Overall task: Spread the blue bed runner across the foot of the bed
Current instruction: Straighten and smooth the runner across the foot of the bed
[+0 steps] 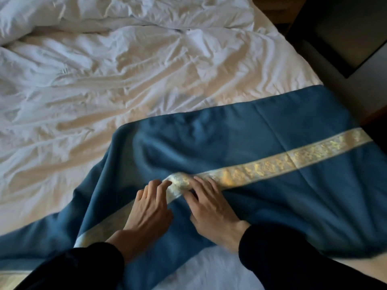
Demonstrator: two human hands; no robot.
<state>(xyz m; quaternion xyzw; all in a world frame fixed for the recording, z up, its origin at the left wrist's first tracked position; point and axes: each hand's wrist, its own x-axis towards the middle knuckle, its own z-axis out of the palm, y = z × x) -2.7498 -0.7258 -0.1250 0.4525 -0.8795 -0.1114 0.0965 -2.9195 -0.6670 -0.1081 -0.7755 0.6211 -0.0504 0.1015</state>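
Observation:
The blue bed runner (261,130) with a gold and cream patterned band (293,160) lies across the near end of the white bed (104,91). Its right part is flat and reaches the bed's right edge. Its middle is humped and folded, and the left part bends down toward the lower left corner. My left hand (146,210) and my right hand (211,206) rest side by side on the hump, fingertips pinching a raised fold of the gold band (178,183) between them. Both wear dark sleeves.
A rumpled white duvet (125,38) covers the bed beyond the runner. To the right of the bed stand a dark piece of furniture (345,28) and a strip of floor (360,95). White sheet (209,273) shows between my forearms.

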